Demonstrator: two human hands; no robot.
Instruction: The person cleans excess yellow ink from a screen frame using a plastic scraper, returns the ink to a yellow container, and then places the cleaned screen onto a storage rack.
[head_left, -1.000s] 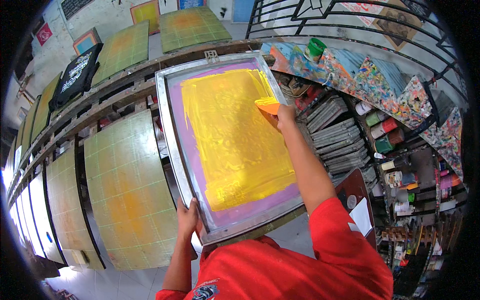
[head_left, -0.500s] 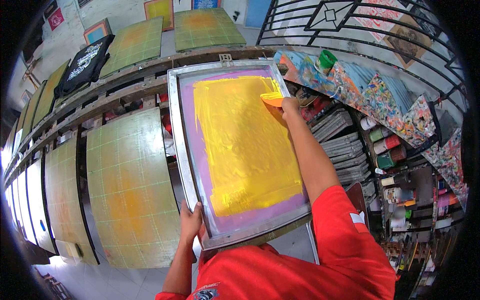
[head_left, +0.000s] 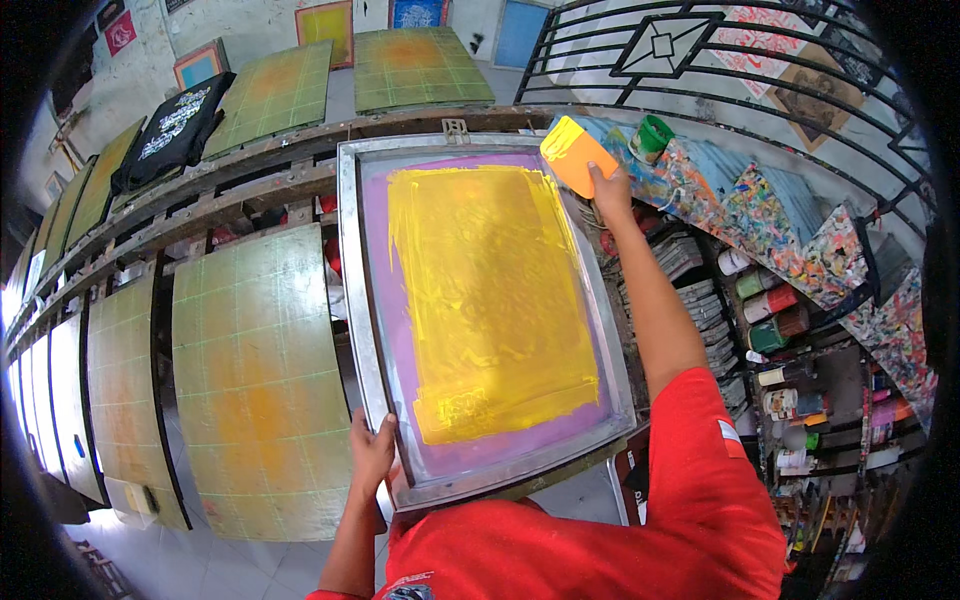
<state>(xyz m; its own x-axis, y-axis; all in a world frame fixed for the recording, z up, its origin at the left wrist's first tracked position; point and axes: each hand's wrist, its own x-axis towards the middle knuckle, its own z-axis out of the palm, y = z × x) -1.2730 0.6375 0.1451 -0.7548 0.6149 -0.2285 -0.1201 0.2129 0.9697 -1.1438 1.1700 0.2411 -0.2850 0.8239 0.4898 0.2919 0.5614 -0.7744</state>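
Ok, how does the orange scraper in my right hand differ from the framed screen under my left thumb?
Size: the orange scraper is hand-sized; the framed screen is far larger.
Color: the scraper is orange, while the screen has a purple margin inside a grey frame.
Hold: your right hand grips the scraper; your left hand holds the screen's left edge.
Both carry yellow paint.

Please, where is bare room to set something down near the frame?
The large board, between the frame and a narrower board, looks bare. So does the far board beyond the rail, straight past the frame. Crowded: right of the frame, with stacked bars and paint pots.
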